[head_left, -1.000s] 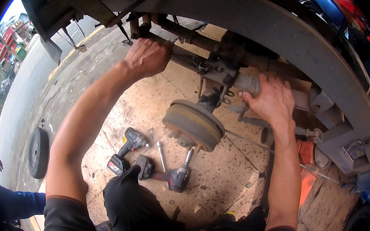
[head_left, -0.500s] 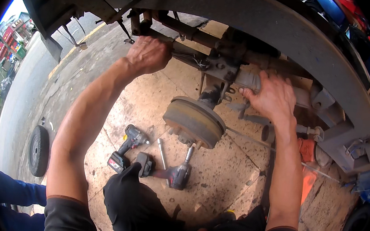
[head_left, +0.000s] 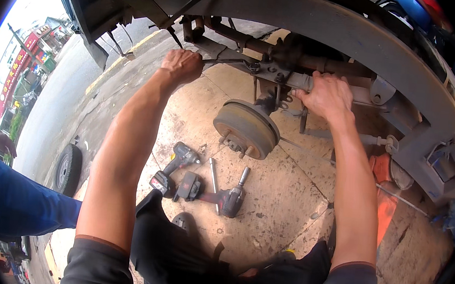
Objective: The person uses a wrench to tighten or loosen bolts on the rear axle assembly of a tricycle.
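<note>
Brake drum (head_left: 246,128) hangs under the axle (head_left: 299,80), between the two arms. On the floor in front of it: two cordless impact wrenches (head_left: 175,169) (head_left: 221,197), side by side, extension bar (head_left: 213,175) between them. Loose wheel (head_left: 68,169) well off to the left.

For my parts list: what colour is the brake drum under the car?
Dull grey-brown, rusty-looking brake drum; seen in the head view.

Stained concrete floor (head_left: 282,202), 2 cordless impact drivers (head_left: 174,168), extension bar (head_left: 213,176), tyre (head_left: 67,169)
</note>
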Motion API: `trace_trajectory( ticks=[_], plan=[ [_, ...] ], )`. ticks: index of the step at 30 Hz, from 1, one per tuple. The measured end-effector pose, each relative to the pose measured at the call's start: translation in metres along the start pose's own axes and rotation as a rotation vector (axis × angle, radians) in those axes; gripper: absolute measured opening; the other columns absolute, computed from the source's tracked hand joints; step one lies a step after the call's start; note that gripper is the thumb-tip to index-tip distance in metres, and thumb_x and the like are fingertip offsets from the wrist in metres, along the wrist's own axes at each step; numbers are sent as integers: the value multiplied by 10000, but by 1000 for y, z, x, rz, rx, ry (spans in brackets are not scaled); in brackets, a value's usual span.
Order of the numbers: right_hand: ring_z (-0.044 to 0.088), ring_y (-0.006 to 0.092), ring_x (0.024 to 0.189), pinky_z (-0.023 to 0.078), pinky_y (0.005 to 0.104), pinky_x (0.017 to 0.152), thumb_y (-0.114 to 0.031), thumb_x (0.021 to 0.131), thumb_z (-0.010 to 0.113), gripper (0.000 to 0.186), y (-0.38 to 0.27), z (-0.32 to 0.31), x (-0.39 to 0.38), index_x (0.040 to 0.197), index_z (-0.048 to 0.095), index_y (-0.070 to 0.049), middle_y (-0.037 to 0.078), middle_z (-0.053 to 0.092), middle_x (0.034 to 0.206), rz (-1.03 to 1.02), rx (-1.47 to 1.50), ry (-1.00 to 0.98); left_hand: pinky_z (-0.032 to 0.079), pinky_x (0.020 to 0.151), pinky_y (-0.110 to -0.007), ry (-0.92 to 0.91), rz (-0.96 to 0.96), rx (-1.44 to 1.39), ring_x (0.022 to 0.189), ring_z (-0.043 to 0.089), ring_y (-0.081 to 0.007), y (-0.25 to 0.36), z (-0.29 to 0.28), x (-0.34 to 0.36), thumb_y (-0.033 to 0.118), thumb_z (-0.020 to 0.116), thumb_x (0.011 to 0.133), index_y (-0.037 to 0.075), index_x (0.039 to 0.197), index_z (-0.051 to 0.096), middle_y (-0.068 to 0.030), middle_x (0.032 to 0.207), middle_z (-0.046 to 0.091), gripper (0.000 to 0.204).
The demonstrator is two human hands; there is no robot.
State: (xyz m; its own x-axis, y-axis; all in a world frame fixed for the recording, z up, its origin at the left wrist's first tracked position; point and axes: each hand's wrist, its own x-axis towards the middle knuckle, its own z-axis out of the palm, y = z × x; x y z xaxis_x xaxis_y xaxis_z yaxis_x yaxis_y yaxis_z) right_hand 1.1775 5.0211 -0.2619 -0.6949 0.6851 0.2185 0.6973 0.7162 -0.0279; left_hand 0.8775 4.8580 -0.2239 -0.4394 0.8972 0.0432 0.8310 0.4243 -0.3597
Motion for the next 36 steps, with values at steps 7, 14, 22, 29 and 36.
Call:
trace_trajectory(
  ticks=[7, 14, 22, 29, 36],
  plan=[
    [638, 271, 1051, 428, 437, 958, -587, 840, 590, 640, -1, 0, 1, 1112, 645, -11, 142, 698, 1049, -51, 15, 10, 542, 738, -445, -64, -160, 33, 854, 685, -357, 26, -21, -48, 222, 500, 910, 57, 893, 718, -185, 896, 700, 274],
    [610, 285, 1108, 419, 405, 981, -601, 824, 591, 692, 9, 3, 0, 1180, 617, -9, 156, 671, 1139, -43, 9, -64, 530, 828, -423, -174, -157, 0, 958, 678, -329, 105, -68, -102, 193, 482, 906, 20, 912, 711, -197, 981, 697, 287],
    [638, 259, 1049, 406, 420, 977, -588, 837, 596, 622, 18, 16, 0, 1091, 655, -23, 136, 698, 1051, -20, -43, 74, 417, 418, -300, -642, 48, -847, 407, 498, -187, 31, -57, -61, 344, 544, 966, -34, 758, 580, -129, 551, 543, 433],
    [637, 277, 1039, 411, 422, 976, -575, 846, 591, 612, -4, 5, 3, 1100, 644, -21, 145, 698, 1034, 3, -49, -10, 298, 313, -228, -737, -71, -1923, 370, 413, -82, 25, -11, -65, 183, 536, 952, -37, 931, 564, -10, 526, 445, 223],
    [627, 278, 1057, 403, 427, 984, -549, 853, 592, 589, -4, 5, 6, 1097, 648, -16, 153, 694, 1033, 23, -74, 1, 262, 328, -239, -701, -305, -2160, 399, 369, -61, 58, -17, -79, 129, 510, 952, 71, 875, 522, 53, 562, 379, 98]
  ],
)
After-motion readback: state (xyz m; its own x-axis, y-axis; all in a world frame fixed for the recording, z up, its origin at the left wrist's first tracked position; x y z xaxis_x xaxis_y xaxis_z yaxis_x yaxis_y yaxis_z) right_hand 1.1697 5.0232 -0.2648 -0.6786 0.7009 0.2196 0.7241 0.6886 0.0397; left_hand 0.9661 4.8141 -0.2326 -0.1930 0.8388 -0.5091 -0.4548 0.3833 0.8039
